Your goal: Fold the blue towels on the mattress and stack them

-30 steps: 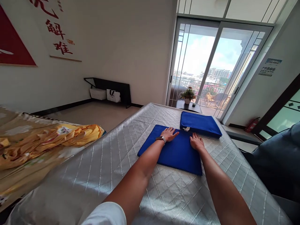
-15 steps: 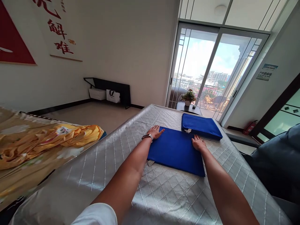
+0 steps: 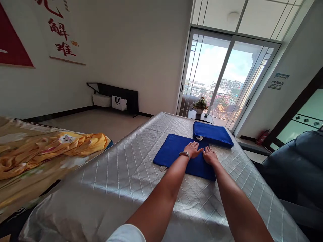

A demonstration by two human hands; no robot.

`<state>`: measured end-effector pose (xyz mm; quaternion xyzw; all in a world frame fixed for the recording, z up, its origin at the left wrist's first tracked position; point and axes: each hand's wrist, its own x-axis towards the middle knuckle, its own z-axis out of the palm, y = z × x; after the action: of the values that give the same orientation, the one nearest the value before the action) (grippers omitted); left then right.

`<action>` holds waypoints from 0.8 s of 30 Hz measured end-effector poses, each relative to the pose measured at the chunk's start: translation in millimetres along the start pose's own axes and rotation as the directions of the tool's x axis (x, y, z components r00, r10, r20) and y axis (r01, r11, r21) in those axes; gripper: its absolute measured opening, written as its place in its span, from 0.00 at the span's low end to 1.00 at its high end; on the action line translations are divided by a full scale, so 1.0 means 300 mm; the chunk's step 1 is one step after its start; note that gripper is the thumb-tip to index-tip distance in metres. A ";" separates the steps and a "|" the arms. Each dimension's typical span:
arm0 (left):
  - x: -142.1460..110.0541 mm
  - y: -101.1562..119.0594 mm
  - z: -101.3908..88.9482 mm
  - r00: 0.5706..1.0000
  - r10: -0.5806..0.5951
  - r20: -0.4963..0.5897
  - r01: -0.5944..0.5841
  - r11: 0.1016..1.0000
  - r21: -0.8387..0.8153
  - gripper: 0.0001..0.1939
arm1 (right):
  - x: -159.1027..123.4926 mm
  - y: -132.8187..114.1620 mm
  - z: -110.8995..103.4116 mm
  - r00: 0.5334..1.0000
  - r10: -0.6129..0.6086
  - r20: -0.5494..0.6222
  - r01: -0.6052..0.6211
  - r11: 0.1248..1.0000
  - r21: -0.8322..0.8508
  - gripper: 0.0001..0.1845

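Observation:
A flat, folded blue cloth (image 3: 170,148) lies on the silvery quilted mattress cover (image 3: 121,164), with a small pale tag (image 3: 163,168) at its near left edge. My left hand (image 3: 193,149), a watch (image 3: 185,154) on its wrist, rests flat on the right part of the cloth with fingers stretched out. Beside it, close to the right edge, my right hand (image 3: 210,155) also lies flat, its thumb near the left one. Just beyond the fingertips sits a thicker blue folded bundle (image 3: 214,133), also tagged.
To the left, a yellow blanket (image 3: 83,144) is rumpled on another bed. A black shelf (image 3: 118,94) holding white boxes stands by the wall. A potted plant (image 3: 201,105) sits on a small table before the sliding glass door (image 3: 214,74). Dark seating (image 3: 297,164) is at right.
My left hand has slid right across the blue cloth from its left edge and is now beside my right hand. The right hand stays near the cloth's right edge. The view has shifted slightly.

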<state>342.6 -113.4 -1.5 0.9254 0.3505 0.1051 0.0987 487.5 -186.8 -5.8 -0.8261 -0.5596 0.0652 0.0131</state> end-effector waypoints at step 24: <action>-0.389 -0.473 -0.183 0.923 -0.378 -0.068 0.379 0.925 -0.002 0.44 | -0.147 -0.005 -0.002 0.999 0.032 -0.006 -0.032 0.999 0.023 0.37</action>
<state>153.5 -81.1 0.0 0.8367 0.5263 0.1131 0.1002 469.9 -227.2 -0.9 -0.8350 -0.5453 0.0693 0.0234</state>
